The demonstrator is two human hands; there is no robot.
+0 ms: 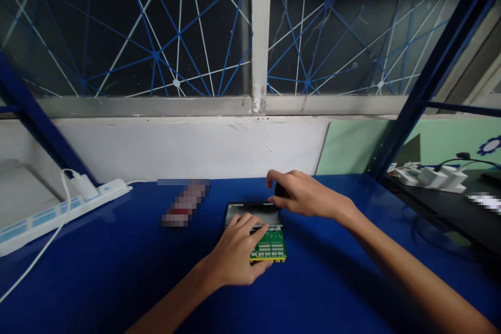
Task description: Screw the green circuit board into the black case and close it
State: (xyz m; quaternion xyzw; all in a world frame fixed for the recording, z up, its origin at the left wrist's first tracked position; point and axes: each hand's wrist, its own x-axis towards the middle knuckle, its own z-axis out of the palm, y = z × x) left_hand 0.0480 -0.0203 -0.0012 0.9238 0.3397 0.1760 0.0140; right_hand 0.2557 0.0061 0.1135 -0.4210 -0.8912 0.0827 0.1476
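A green circuit board [270, 242] with a yellow strip along its front edge lies on the blue table, against a dark shallow case [252, 211] with a grey inside. My left hand [239, 250] grips the board's left part, its thumb by the yellow edge and its fingers reaching over the board and onto the case. Beyond the case's right corner, my right hand [299, 193] is closed around a small black object [279, 190]. Most of that object is hidden by the fingers, so its kind cannot be made out.
A white power strip [66, 214] with a plugged-in charger and cable lies at the left. A blurred pinkish item [186, 203] rests left of the case. Blue frame posts [407, 78] flank the table [332, 282]. More plugs [442, 180] sit on a dark surface at right.
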